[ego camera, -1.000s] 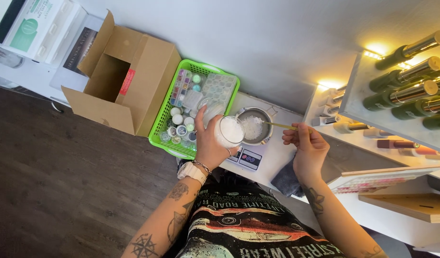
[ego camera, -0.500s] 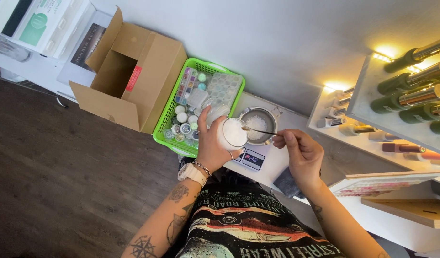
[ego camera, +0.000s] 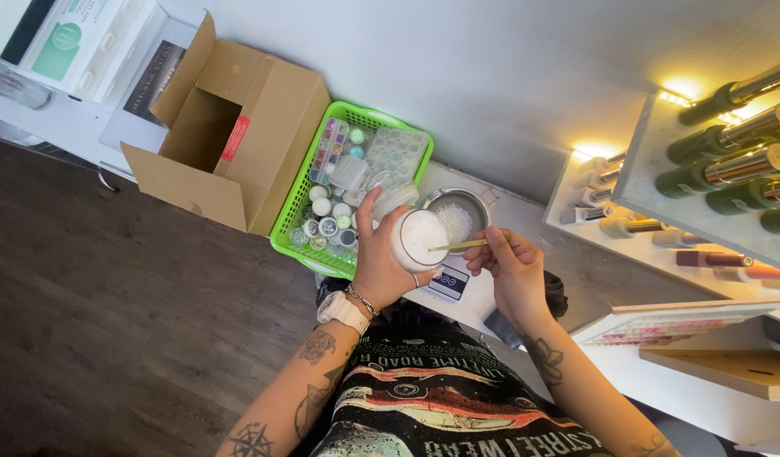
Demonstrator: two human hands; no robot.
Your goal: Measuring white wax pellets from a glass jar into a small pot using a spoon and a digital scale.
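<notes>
Your right hand [ego camera: 512, 269] fingers pinching the thin stick [ego camera: 457, 245], long axis toward nine o'clock, tip in the left hand [ego camera: 380, 269]'s gripped jar [ego camera: 419, 239].

One cardboard box [ego camera: 237, 135], one green basket [ego camera: 301, 203], one white jar [ego camera: 419, 239], one stick [ego camera: 457, 245] — two hands [ego camera: 381, 262].

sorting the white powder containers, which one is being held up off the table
The round jar in the left hand; the right hand dips a yellow stick into it. The metal bowl sits on the scale.

L hand [ego camera: 381, 267] holds white jar [ego camera: 419, 239]; R hand [ego camera: 512, 267] dips prob. wooden stick [ego camera: 457, 245].
</notes>
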